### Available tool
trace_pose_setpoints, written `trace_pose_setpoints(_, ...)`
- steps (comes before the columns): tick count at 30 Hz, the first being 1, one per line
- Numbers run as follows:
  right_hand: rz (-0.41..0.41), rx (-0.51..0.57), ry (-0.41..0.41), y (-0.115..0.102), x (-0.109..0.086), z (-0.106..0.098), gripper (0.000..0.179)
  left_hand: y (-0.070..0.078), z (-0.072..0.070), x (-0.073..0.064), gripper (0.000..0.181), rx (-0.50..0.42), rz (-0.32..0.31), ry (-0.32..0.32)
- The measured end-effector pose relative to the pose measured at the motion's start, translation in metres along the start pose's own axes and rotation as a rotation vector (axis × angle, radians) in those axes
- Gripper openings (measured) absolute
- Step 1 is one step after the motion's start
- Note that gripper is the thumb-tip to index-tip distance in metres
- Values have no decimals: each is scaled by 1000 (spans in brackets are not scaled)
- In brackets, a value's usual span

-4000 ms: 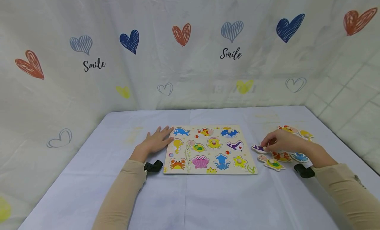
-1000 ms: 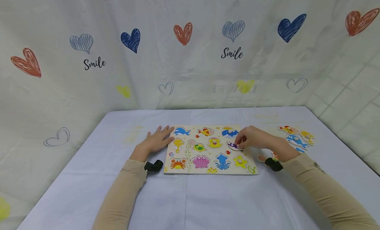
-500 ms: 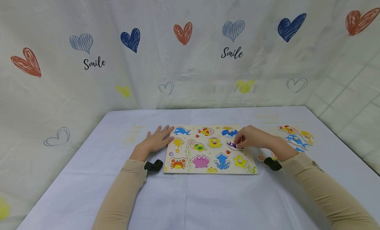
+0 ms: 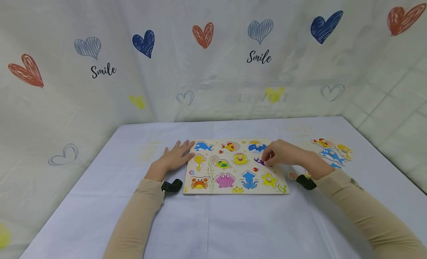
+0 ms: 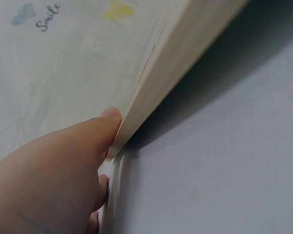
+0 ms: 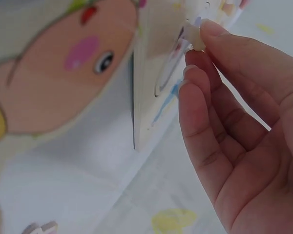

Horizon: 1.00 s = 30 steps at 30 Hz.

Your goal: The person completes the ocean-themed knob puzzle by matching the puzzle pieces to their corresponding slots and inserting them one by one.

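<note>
A puzzle board (image 4: pixel 220 191) printed with sea animals lies flat on the white-covered table. My left hand (image 4: pixel 173 158) rests at its upper left edge with fingers spread; in the left wrist view the thumb (image 5: pixel 110 122) touches the board's rim. At the board's right side, my right hand (image 4: pixel 283 153) pinches the purple whale puzzle piece (image 4: pixel 258 161) over the whale picture. Thumb and forefinger hold its small pale knob (image 6: pixel 198 40) in the right wrist view. The fingers cover much of the piece, so I cannot tell whether it sits fully in its recess.
Right of the board lie loose puzzle pieces: a red-and-yellow fish (image 4: pixel 323 142), a yellow one (image 4: pixel 344 151) and a blue dolphin (image 4: pixel 331 156). A turtle piece (image 6: pixel 83 68) looms close in the right wrist view. My right forearm hides others.
Since four seconds ago, my right hand has carried the purple whale piece left from the loose pieces onto the board. Lately its white rim shows less. My left hand has stayed put.
</note>
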State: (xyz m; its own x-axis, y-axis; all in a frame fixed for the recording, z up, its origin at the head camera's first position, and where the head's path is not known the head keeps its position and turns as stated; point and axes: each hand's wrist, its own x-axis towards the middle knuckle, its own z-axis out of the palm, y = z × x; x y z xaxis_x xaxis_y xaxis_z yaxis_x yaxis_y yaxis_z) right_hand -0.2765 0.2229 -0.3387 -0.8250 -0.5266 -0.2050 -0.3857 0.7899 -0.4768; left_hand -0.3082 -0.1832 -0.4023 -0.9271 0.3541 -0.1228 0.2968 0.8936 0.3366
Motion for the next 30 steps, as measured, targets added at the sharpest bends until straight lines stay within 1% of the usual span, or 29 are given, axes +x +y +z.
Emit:
trace_pose_setpoints(8,-62,-37,45,-1,-13,-10,8,1,-1,-1,69,-9,2,0)
trace_pose_setpoints(14,-83,-24,58,2,-27,-15,11,2,-2,-3,69,-7,-3,-5)
trace_pose_setpoints(19,-86,14,62,11,-42,-17,12,3,-2,-3,69,-10,-3,-8)
trace_pose_setpoints(25,-85,65,47,22,-55,-16,20,3,-1,-3,69,-13,-1,-6)
trace_pose_setpoints(30,-52,103,26,31,-64,-16,22,3,-3,-4,68,-12,-3,0)
